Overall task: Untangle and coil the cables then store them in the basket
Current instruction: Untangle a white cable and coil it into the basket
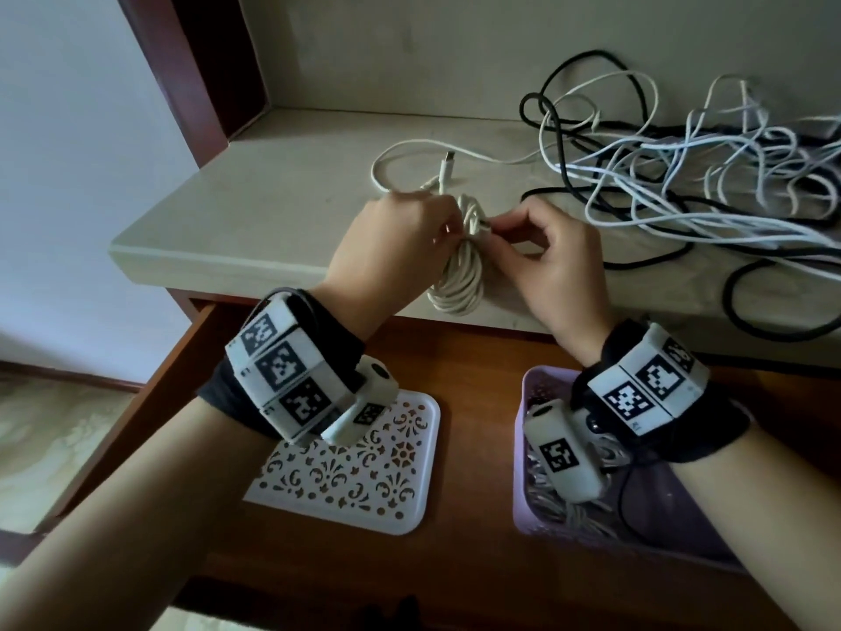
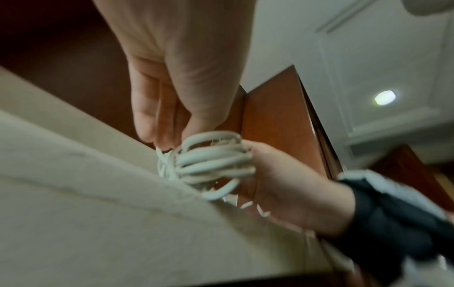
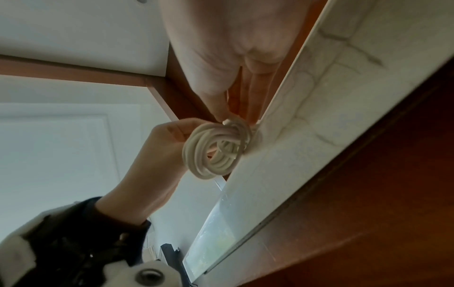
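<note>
- Finishing one white coil [image 1: 459, 271]: left hand [image 1: 391, 248] grips the bundle, right hand [image 1: 553, 261] pinches its end.
- Purple basket [image 1: 530, 471] already holds some cables.
- Big tangle [image 1: 682, 175] left on the shelf.

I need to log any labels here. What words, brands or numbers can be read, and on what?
None: no readable words, brands or numbers in any view.
Wrist bands: black-and-white square code markers only, no letters.
White tray: cut-out ornament, no text.
Coiled white cable and basket: no print visible.
</note>
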The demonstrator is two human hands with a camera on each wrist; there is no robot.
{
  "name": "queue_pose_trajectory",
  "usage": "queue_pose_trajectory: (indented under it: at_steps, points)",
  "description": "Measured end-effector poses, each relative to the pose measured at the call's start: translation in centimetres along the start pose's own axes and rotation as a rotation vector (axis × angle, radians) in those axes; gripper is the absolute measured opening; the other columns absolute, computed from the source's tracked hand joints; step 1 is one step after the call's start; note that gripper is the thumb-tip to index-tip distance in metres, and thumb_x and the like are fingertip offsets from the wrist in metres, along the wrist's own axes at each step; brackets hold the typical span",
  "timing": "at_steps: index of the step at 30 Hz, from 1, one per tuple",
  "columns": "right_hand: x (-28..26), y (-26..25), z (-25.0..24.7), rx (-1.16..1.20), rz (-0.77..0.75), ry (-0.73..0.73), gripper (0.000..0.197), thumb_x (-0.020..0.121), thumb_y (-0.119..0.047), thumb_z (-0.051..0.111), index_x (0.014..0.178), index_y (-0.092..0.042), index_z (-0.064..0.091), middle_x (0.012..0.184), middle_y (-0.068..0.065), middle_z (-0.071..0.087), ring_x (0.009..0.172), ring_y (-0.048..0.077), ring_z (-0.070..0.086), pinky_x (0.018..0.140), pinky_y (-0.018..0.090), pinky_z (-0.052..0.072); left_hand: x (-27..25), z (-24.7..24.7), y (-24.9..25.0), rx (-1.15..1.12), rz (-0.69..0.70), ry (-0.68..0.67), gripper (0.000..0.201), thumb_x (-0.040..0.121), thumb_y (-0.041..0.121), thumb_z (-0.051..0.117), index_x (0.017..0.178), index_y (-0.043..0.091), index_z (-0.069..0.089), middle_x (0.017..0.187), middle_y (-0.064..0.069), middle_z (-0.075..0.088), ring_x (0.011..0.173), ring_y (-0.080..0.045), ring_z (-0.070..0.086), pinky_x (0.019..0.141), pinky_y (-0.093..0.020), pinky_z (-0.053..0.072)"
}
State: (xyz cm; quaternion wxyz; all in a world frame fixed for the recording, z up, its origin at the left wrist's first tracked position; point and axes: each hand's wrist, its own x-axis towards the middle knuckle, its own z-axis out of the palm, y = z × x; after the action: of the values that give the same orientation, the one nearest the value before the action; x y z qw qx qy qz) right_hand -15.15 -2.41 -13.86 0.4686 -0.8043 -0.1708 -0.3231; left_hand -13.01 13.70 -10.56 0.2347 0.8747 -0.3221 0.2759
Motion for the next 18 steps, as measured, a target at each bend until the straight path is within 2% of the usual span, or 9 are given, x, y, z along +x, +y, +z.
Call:
queue_pose_trajectory:
  at_steps: [2, 5, 8, 10, 14, 16, 18]
  points:
    - [-0.1, 0.03, 0.13, 0.008, -0.007, 0.02, 0.004, 0.084, -0.011, 0.067, 0.085, -0.008, 0.065, 0.078, -0.01, 0.061, 0.075, -0.003, 0.061, 0.071, 0.008, 0.045, -0.11, 0.15, 0.05, 0.097, 0.073, -0.05, 0.027, 0.078, 0.019, 0.049, 0.073, 0.003, 0.07, 0.064, -0.012, 0.065, 0.052, -0.034, 0.061, 0.044, -0.04, 0.051]
    - [-0.26, -0.05, 0.27, -0.018, -0.04, 0.048, 0.008, 0.084, -0.011, 0.068, 0.083, -0.003, 0.066, 0.079, -0.003, 0.063, 0.076, 0.003, 0.06, 0.068, 0.007, 0.044, -0.17, 0.39, -0.34, 0.178, 0.111, -0.056, 0.011, 0.073, 0.007, 0.059, 0.07, 0.001, 0.068, 0.063, -0.013, 0.064, 0.049, -0.033, 0.06, 0.039, -0.038, 0.049]
    - [-0.24, -0.35, 0.38, -0.151, -0.178, 0.039, 0.008, 0.082, -0.006, 0.068, 0.078, 0.0, 0.065, 0.075, 0.001, 0.06, 0.071, 0.008, 0.055, 0.061, 0.009, 0.042, -0.03, 0.48, -0.07, 0.188, 0.104, -0.1, 0.009, 0.07, 0.002, 0.054, 0.069, -0.001, 0.062, 0.06, -0.014, 0.06, 0.045, -0.033, 0.057, 0.036, -0.031, 0.045]
    - [-0.05, -0.56, 0.41, -0.231, -0.26, 0.003, 0.007, 0.08, -0.002, 0.067, 0.074, 0.001, 0.065, 0.072, 0.007, 0.059, 0.066, 0.008, 0.05, 0.059, 0.011, 0.039, 0.22, 0.42, 0.22, 0.173, 0.072, -0.114, 0.012, 0.068, 0.003, 0.049, 0.071, -0.001, 0.06, 0.063, -0.016, 0.06, 0.047, -0.036, 0.056, 0.042, -0.029, 0.039]
    - [0.15, -0.76, 0.18, -0.313, -0.31, -0.055, 0.006, 0.08, 0.0, 0.065, 0.074, 0.002, 0.066, 0.07, 0.012, 0.057, 0.06, 0.016, 0.05, 0.058, 0.012, 0.032, 0.43, 0.55, 0.41, 0.111, 0.021, -0.118, 0.024, 0.072, 0.009, 0.043, 0.086, -0.003, 0.058, 0.081, -0.023, 0.062, 0.068, -0.045, 0.058, 0.056, -0.036, 0.034]
    - [0.24, -0.79, 0.19, -0.334, -0.306, -0.073, 0.007, 0.081, 0.0, 0.065, 0.075, 0.003, 0.067, 0.07, 0.013, 0.056, 0.057, 0.019, 0.05, 0.056, 0.014, 0.029, 0.45, 0.63, 0.41, 0.037, -0.027, -0.09, 0.036, 0.069, 0.014, 0.038, 0.093, -0.003, 0.06, 0.088, -0.022, 0.065, 0.076, -0.045, 0.058, 0.06, -0.038, 0.038]
    - [0.53, -0.91, 0.29, -0.355, -0.311, -0.095, 0.008, 0.082, -0.002, 0.064, 0.077, 0.003, 0.068, 0.07, 0.014, 0.056, 0.056, 0.021, 0.051, 0.055, 0.016, 0.029, 0.51, 0.83, 0.16, -0.02, -0.111, -0.064, 0.038, 0.073, 0.014, 0.038, 0.098, 0.0, 0.063, 0.093, -0.021, 0.066, 0.083, -0.042, 0.059, 0.064, -0.034, 0.036]
